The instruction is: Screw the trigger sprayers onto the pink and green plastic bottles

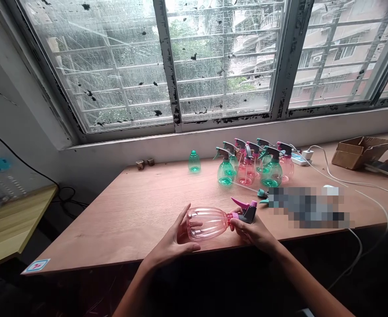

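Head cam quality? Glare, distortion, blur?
Head view: the window is bright and partly washed out; the wide lens bows its frame and the table edge; a pixelated patch hides items right of the pink spray bottle; the under-table area is dark.

A plywood table (114,229) holds plastic spray bottles (246,171).

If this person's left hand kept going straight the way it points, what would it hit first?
The left hand would meet the clear pink ribbed plastic spray bottle first; its fingers are on that bottle's body now.
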Motion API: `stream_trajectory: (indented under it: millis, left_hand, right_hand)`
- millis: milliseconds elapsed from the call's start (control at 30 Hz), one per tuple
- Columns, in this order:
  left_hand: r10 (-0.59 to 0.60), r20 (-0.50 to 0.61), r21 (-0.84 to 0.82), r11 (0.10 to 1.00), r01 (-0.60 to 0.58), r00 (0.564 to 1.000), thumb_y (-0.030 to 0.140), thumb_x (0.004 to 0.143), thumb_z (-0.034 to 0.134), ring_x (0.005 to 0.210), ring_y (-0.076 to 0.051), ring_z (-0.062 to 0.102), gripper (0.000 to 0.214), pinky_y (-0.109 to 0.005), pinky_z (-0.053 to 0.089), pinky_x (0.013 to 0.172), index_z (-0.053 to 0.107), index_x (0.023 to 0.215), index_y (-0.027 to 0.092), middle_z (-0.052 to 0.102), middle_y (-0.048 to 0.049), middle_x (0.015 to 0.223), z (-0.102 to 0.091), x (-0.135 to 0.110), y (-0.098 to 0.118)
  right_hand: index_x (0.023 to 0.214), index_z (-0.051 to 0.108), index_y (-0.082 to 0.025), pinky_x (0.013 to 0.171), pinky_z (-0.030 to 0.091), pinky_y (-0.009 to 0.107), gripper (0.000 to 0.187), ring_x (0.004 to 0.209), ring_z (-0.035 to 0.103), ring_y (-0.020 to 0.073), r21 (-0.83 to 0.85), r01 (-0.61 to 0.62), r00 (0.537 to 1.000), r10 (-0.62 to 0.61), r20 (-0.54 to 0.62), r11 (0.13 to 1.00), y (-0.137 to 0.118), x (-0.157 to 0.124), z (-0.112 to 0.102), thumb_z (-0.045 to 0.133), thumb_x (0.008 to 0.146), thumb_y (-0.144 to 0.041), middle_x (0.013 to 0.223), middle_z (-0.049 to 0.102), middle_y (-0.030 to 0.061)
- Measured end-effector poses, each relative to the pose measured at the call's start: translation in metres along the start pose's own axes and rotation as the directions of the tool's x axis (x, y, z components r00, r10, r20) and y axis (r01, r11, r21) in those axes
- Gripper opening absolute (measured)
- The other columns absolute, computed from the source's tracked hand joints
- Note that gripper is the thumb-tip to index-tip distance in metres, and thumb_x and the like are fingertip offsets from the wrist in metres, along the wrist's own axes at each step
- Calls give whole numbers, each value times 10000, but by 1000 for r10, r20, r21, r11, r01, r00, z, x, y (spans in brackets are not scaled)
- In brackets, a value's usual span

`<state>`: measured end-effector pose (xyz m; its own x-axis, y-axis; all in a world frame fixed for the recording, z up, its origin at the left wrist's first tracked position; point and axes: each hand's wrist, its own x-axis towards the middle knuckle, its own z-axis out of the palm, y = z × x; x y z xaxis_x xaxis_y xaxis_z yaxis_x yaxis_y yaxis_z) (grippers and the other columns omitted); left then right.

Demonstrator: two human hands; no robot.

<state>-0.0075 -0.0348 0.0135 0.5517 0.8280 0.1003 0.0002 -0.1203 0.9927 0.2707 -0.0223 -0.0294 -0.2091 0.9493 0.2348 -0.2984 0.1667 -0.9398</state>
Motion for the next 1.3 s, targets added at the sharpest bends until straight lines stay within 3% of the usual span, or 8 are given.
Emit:
stream_trajectory:
  millis: [167, 300, 600, 700, 900, 1067, 1167, 1300]
  left_hand:
    - [-10, -2, 15, 1000, 10, 1000, 247, 816, 767, 1320, -319, 511, 884, -543, 347, 1142, 250, 1531, 306, 505, -135, 1441, -1, 1, 0]
    - [8, -2, 20, 1000, -8, 1000, 207, 805, 774, 1410, -308, 401, 975, -522, 284, 1186, 158, 1542, 374, 347, -101, 1575, -1, 1, 0]
    - [5, -1, 12, 1000, -5, 1000, 220, 812, 768, 1334, -316, 489, 888, -525, 348, 1143, 253, 1531, 305, 474, -136, 1462, -3, 1, -3]
    - [20, -13, 17, 1000, -20, 1000, 209, 792, 791, 1409, -306, 398, 970, -495, 299, 1178, 190, 1534, 379, 360, -105, 1557, -1, 1, -2]
    - [5, 4, -2, 1000, -5, 1000, 238, 799, 788, 1333, -303, 498, 1051, -519, 365, 1128, 67, 1558, 328, 562, -140, 1366, -2, 0, -4]
    - [-3, -2, 3, 1000, 3, 1000, 216, 808, 779, 1335, -310, 492, 925, -518, 360, 1137, 217, 1537, 310, 471, -143, 1463, -3, 0, -3]
    - [18, -1, -7, 1000, -18, 1000, 192, 802, 782, 1398, -306, 419, 982, -506, 320, 1170, 161, 1539, 379, 354, -106, 1566, -1, 0, -2]
    - [26, 22, -30, 999, -25, 999, 205, 796, 786, 1367, -303, 460, 1030, -504, 353, 1152, 103, 1548, 372, 441, -109, 1511, -1, -1, -3]
  right_hand:
    - [904, 576, -194, 340, 267, 197, 301, 390, 385, 61, -2, -7, 1000, 7, -1, 1000, 1, 1, -1, 772, 811, -403, 654, 646, -20]
    - [899, 572, -194, 336, 242, 198, 309, 385, 378, 61, 6, -12, 1000, 12, 4, 1000, 0, 1, 0, 774, 806, -408, 651, 646, -17]
    - [893, 542, -204, 350, 247, 183, 292, 392, 380, 51, 19, -15, 1000, 15, 19, 1000, 4, 1, -2, 761, 831, -386, 669, 656, -22]
    - [901, 533, -203, 353, 252, 180, 288, 396, 380, 49, 24, -11, 1000, 10, 22, 1000, 6, 2, -3, 752, 842, -381, 675, 657, -20]
    - [898, 542, -190, 347, 236, 178, 297, 390, 374, 42, 20, -9, 999, 9, 32, 1000, 5, 1, -2, 761, 835, -379, 680, 655, -12]
    - [891, 542, -191, 342, 235, 172, 286, 393, 367, 40, 8, -10, 1000, 10, 22, 1000, 6, 0, -2, 749, 847, -383, 684, 650, -15]
    - [892, 546, -187, 343, 243, 170, 294, 396, 366, 41, 4, -16, 1000, 16, 23, 1000, 6, 1, -2, 749, 844, -395, 674, 645, -16]
    - [911, 545, -188, 350, 247, 172, 304, 402, 375, 43, 5, -19, 1000, 19, 21, 1000, 5, 1, -2, 757, 837, -392, 678, 650, -14]
